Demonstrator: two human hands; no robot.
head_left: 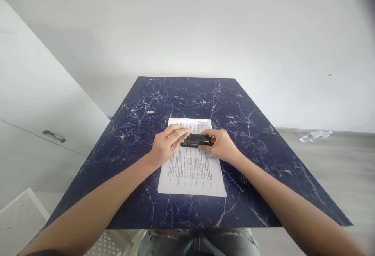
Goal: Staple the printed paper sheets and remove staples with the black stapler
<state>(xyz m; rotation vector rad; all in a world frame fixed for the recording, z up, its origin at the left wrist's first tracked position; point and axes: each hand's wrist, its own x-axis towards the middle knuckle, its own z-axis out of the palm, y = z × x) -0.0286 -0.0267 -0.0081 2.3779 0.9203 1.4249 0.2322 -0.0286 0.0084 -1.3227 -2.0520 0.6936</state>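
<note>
A black stapler (197, 140) with an orange rear end lies sideways over a printed sheet of paper (191, 170) on a dark blue marbled table (252, 131). My left hand (166, 145) grips the stapler's left, front end with curled fingers. My right hand (221, 145) is wrapped around its right, orange end. Both hands rest on the upper half of the paper. A small strip of staples (150, 112) lies on the table, up and to the left of the sheet.
A white cabinet with a dark handle (54, 135) stands on the left. A white perforated rack (20, 217) is at the lower left. A plastic bottle (315, 135) lies on the grey floor at right. A white wall is behind the table.
</note>
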